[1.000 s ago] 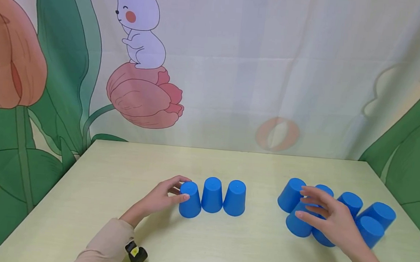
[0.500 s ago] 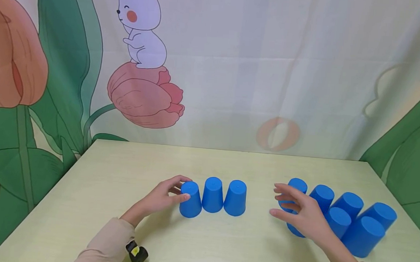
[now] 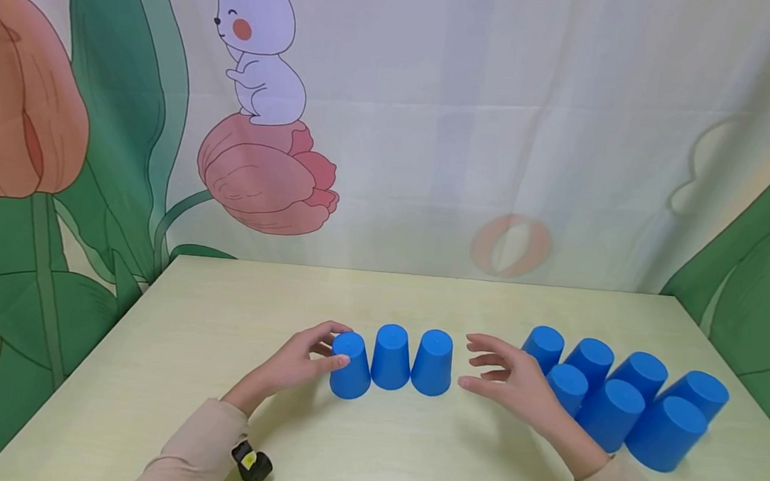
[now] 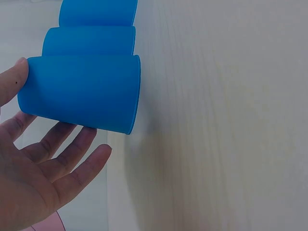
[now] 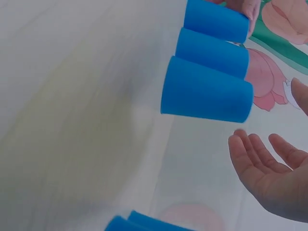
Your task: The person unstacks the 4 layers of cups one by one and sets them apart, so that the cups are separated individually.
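Observation:
Three blue plastic cups stand upside down in a short row on the table. My left hand (image 3: pixel 299 360) holds the left cup (image 3: pixel 351 366), thumb on its near side and fingers behind it; in the left wrist view the thumb (image 4: pixel 14 81) lies at the edge of its base. The middle cup (image 3: pixel 391 357) and the right cup (image 3: pixel 432 363) stand beside it. Just right of that row, my right hand (image 3: pixel 512 376) is spread with its fingertips pointing at the right cup. A gap shows between its fingers (image 5: pixel 255 154) and the cup in the right wrist view.
On the right side of the pale table (image 3: pixel 316 459), several more upside-down blue cups stand in two close rows, among them a front cup (image 3: pixel 668 433). My right forearm passes beside them. A printed curtain (image 3: pixel 417 161) hangs behind the table's far edge.
My right hand has moved left from over the right-hand cups to beside the row of three, leaving those cups more visible. My left hand stays on the left cup.

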Motion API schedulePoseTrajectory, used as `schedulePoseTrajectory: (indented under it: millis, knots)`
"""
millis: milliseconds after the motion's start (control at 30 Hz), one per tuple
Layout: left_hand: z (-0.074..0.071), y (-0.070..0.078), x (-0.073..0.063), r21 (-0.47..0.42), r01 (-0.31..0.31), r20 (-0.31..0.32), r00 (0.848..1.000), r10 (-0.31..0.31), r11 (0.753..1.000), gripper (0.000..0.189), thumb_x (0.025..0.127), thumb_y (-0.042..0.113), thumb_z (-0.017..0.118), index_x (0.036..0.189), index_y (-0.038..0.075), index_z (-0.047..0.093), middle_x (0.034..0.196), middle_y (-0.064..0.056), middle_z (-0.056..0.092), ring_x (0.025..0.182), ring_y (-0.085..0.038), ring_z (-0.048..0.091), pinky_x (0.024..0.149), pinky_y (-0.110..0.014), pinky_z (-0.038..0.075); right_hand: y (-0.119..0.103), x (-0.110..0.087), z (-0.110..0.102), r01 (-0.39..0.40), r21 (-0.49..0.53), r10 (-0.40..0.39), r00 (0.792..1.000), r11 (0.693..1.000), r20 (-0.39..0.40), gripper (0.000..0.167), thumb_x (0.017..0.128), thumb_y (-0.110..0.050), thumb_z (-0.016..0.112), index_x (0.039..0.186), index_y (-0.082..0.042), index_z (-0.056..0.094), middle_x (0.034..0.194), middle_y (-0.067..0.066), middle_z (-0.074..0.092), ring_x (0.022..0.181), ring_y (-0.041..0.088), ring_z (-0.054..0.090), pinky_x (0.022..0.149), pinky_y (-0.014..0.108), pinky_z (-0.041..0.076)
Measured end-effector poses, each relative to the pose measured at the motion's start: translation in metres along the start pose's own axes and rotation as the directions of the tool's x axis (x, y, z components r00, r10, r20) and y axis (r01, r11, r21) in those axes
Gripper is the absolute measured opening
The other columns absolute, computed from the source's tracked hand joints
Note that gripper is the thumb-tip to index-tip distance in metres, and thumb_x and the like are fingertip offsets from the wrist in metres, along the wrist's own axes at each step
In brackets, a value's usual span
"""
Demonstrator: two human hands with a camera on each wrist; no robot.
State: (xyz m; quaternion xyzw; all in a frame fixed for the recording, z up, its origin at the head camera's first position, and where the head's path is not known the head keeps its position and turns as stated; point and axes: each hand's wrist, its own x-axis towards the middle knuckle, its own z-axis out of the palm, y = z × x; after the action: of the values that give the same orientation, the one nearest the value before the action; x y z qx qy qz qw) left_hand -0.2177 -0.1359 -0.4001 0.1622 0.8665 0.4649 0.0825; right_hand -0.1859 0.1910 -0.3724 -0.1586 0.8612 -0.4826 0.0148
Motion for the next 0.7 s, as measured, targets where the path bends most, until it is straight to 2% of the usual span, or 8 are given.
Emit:
schedulePoseTrajectory:
  millis: [200,400,700]
  knots:
    - [0.0,0.001,0.0,-0.003,0.003,-0.002,1.0,-0.003,1.0,0.041,0.085,0.028,0.064,0.122,0.014,0.051,0.111,-0.009,0.057,0.101,-0.029,0.055,0.081,-0.044,0.048,0.007,0.012,0.012,-0.004,-0.013,0.004,1.0,1.0,-0.02,0.064,0.077,-0.026,0.073,0.131,-0.006,0.046,0.124,0.016,0.053,0.111,0.033,0.051,0.083,0.04,0.048]
    - [0.0,0.001,0.0,0.002,0.003,-0.004,1.0,-0.003,1.0,0.042,0.085,0.028,0.064,0.122,0.014,0.051,0.111,-0.009,0.058,0.101,-0.029,0.055,0.081,-0.044,0.048,0.013,0.022,0.02,-0.012,0.019,0.012,1.0,1.0,0.002,0.068,0.077,-0.031,0.073,0.134,-0.008,0.043,0.128,0.016,0.05,0.116,0.035,0.047,0.087,0.044,0.045]
    - [0.0,0.001,0.0,-0.006,-0.011,0.005,1.0,0.011,1.0,0.041,0.086,0.029,0.064,0.122,0.013,0.051,0.11,-0.009,0.057,0.1,-0.028,0.056,0.081,-0.043,0.048,0.012,0.034,0.032,-0.159,0.107,0.157,0.987,0.981,0.025,0.071,0.076,-0.03,0.074,0.136,-0.011,0.041,0.133,0.014,0.046,0.119,0.035,0.044,0.085,0.048,0.046]
